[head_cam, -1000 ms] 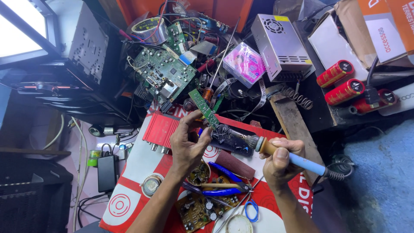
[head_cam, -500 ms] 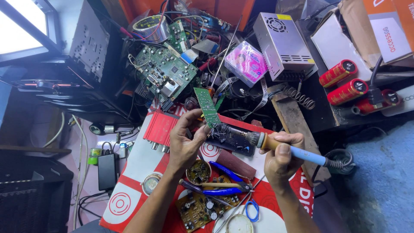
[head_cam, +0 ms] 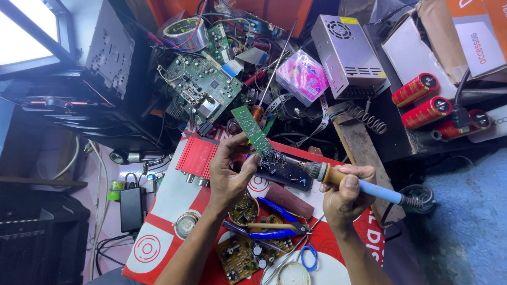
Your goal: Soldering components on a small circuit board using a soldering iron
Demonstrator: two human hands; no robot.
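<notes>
Right, head view, the only one: soldering step in hand, I'd say. L hand (head_cam: 228,177) is pinched on a small green board (head_cam: 252,129), fingers closed on its lower end, board tilted up and away toward the clutter. R hand (head_cam: 346,192) is wrapped tight round the iron (head_cam: 338,178), fist on the tan and blue handle, tip pointing left at the board's lower edge; tip looks to be at or just beside the board near the L fingertips, contact can't be told, wire clutter sits there. So the board is above and between both hands, iron coming in from its right. Next move calls for, by my guess, a steady tip on the joint w/o sliding onto the L fingers, which are v. close. Below the hands on the red mat (head_cam: 158,211): blue pliers (head_cam: 274,224), a brown board (head_cam: 243,256), a red case (head_cam: 196,158) just left of the L hand. Bigger green board (head_cam: 203,87) lies well behind.
</notes>
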